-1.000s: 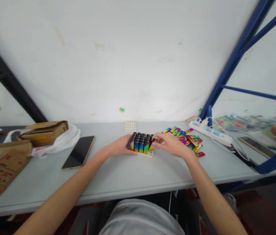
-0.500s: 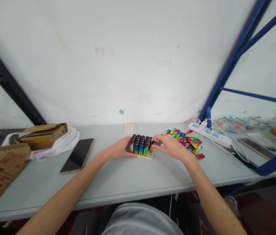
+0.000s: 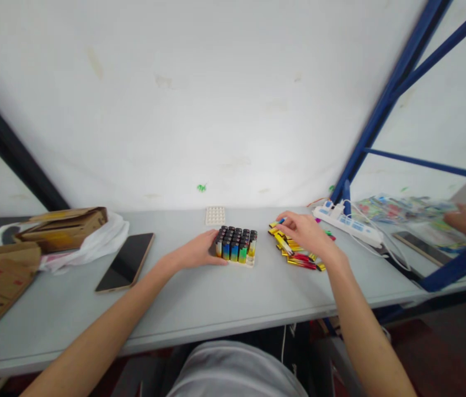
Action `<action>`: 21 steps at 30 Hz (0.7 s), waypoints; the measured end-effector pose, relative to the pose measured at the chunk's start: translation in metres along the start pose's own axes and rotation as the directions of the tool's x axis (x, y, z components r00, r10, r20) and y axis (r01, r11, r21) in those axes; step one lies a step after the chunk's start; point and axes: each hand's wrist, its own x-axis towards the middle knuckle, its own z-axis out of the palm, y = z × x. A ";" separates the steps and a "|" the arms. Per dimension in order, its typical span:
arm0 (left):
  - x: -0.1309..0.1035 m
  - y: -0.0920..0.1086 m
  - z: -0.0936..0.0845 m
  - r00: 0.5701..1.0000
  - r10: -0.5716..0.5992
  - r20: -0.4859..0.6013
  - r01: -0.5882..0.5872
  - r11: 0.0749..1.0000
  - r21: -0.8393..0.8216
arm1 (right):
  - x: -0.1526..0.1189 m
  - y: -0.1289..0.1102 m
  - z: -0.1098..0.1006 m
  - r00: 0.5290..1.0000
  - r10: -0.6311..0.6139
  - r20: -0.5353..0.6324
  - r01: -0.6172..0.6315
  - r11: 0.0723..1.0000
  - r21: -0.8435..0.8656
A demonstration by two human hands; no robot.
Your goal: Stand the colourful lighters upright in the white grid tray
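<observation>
Left hand (image 3: 197,252) flat, fingers together; right hand (image 3: 306,232) palm-down, fingers curled.

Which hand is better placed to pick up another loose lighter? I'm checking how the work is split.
Probably the right hand: it lies over the loose lighters, while the left hand rests against the tray of lighters.

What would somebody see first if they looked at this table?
Probably the block of rainbow-coloured lighters standing upright in a white tray in the middle of the grey table, with the left hand resting against its side. Just to the right, the right hand reaches into a loose pile of lighters lying flat. A dark phone lies further left.
</observation>
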 end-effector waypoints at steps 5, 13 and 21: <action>0.000 0.000 -0.001 1.000 -0.009 0.008 0.008 1.000 0.012 | 0.000 0.039 -0.004 0.990 0.124 0.059 -0.112 0.977 -0.179; 0.000 -0.003 -0.001 1.000 0.002 0.006 -0.002 1.000 0.005 | 0.006 0.022 0.036 0.958 0.254 0.136 -0.200 0.925 -0.323; 0.001 -0.003 0.001 1.000 0.028 0.012 -0.028 1.000 -0.012 | 0.009 0.008 0.032 0.990 0.066 0.123 -0.047 0.987 -0.151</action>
